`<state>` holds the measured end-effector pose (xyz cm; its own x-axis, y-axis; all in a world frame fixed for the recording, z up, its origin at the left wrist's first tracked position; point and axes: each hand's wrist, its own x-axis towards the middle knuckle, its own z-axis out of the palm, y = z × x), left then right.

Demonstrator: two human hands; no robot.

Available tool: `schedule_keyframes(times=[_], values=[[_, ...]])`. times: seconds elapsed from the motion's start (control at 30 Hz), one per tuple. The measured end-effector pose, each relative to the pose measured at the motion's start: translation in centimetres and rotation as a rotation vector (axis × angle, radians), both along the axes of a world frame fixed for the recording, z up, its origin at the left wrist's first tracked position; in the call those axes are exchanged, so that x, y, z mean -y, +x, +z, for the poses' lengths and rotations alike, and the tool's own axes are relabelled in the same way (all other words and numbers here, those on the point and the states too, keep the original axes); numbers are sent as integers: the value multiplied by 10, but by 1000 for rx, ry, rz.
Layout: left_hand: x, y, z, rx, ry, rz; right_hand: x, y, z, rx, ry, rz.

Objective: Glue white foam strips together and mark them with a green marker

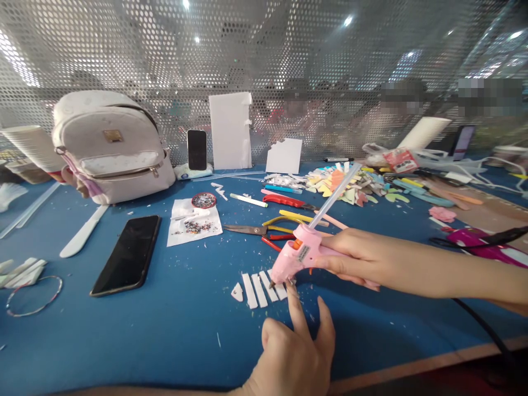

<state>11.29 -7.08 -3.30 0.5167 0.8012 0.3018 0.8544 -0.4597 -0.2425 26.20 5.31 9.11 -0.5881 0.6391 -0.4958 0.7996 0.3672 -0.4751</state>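
Observation:
In my right hand (350, 258) is a pink hot glue gun (297, 256), fingers wrapped round its handle. A clear glue stick (335, 195) juts up from its back, and its nozzle points down at a row of short white strips (259, 290). A small white pointed piece (237, 292) lies at the row's left end. My left hand (295, 346) has its fingers apart, the index fingertip at the row's right end just under the gun. Whether that fingertip presses a strip, I cannot tell. The gun hides part of the row.
Scissors (247, 229) and red-handled pliers (284, 201) lie behind the gun. To the left are a black phone (127, 256), a white plastic knife (84, 231) and a white backpack (113, 146). Coloured scraps (342, 184) pile up at the back; a cable (487, 324) runs along the right.

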Motion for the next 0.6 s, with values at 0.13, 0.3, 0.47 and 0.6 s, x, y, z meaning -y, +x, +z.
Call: schedule_keyframes(times=[0.13, 0.3, 0.47, 0.6], values=[[0, 0, -1, -5, 7, 6, -2, 1, -4, -15, 17, 11], [0, 1, -2, 0, -20, 12, -5, 1, -10, -45, 18, -15], [-1, 1, 0, -4, -21, 0, -6, 2, -13, -73, -18, -46], [-1, 0, 2, -2, -13, -1, -6, 4, -14, -89, -19, -63]])
